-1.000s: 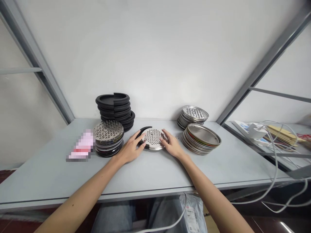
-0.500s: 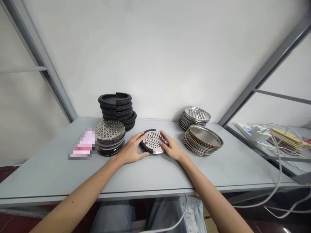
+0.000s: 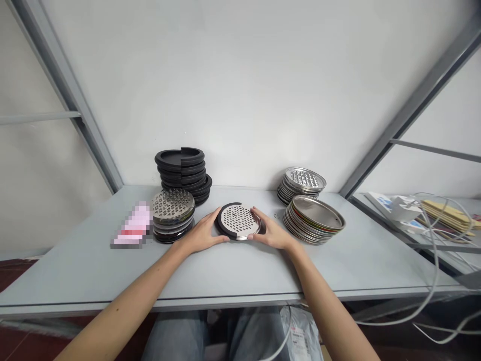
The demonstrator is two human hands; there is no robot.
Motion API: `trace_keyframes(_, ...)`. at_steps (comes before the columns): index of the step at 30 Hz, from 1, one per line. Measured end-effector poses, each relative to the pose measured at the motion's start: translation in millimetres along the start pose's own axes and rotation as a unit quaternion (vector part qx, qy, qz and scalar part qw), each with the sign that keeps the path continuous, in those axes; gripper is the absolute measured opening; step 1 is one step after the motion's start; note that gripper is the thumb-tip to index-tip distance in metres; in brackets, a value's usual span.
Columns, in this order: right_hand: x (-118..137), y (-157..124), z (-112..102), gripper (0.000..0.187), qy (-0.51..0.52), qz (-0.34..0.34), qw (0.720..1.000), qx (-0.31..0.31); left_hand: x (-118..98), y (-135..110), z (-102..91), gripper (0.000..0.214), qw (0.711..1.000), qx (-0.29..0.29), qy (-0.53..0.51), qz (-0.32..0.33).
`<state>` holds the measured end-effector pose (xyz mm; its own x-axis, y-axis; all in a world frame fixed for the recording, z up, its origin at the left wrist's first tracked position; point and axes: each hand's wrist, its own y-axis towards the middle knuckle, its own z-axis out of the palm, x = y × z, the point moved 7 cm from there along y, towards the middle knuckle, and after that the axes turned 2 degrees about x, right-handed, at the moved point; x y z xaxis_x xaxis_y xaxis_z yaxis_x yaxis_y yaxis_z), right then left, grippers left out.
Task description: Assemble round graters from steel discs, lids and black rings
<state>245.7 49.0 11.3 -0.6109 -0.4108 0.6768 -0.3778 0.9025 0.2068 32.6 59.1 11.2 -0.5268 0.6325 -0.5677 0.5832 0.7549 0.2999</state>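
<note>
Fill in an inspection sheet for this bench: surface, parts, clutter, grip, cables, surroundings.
Surface: grey table; damage: nothing seen.
Parts: perforated disc lying flat, black C-shaped rim around its left half; stacked black rings and rough-topped stack at left; grater stack and smooth-topped stack at right.
Clutter: pixelated pink item at left.
Grip: left hand spread at the rim, right hand spread around the disc's bare edge; pressure cannot be told.
Cables: white cable hanging loose at right.
Surroundings: white wall behind; metal post either side.
</note>
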Motion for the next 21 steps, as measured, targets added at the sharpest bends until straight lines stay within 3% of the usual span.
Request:
trace_keyframes(10,-4.6,2.5,4.5,0.093,0.019,-0.018,0.999,-0.027,1.1,0.3,-1.0,0.094,1.0,-0.008,-0.006,-0.013)
trace_keyframes(21,-2.4,1.6,2.2,0.101,0.001,-0.012,1.0,-0.018,5.9,-3.4,3.5,0.081,0.997,0.042,0.057,-0.034)
